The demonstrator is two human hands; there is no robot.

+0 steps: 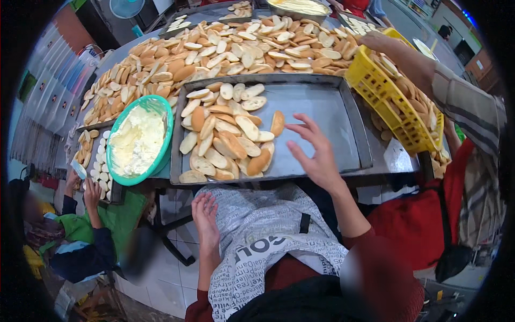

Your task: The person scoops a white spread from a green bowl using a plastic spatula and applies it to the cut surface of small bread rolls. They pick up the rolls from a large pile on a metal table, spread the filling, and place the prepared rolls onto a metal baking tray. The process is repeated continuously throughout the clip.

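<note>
A large metal tray point(300, 99) lies in front of me, its left half heaped with oval bread slices point(222, 142). Over the tray's right half my right hand point(316, 147) hovers with thumb and fingers spread, holding nothing. Its fingertips are close to one slice point(277, 123) that leans at the pile's right edge. My left hand point(206, 214) is below the tray's near edge, above my apron point(268, 220), with loosely bent fingers and nothing visible in them. Left of the tray stands a green bowl point(167, 139) of pale yellow cream point(137, 139).
Behind the tray spreads a big heap of bread slices point(214, 51). At right, another person's arm point(399, 56) reaches to a tilted yellow crate point(386, 102) of bread. A person at left point(80, 231) works at a tray of white-topped slices point(102, 166). A cream-filled basin point(299, 7) stands at the back.
</note>
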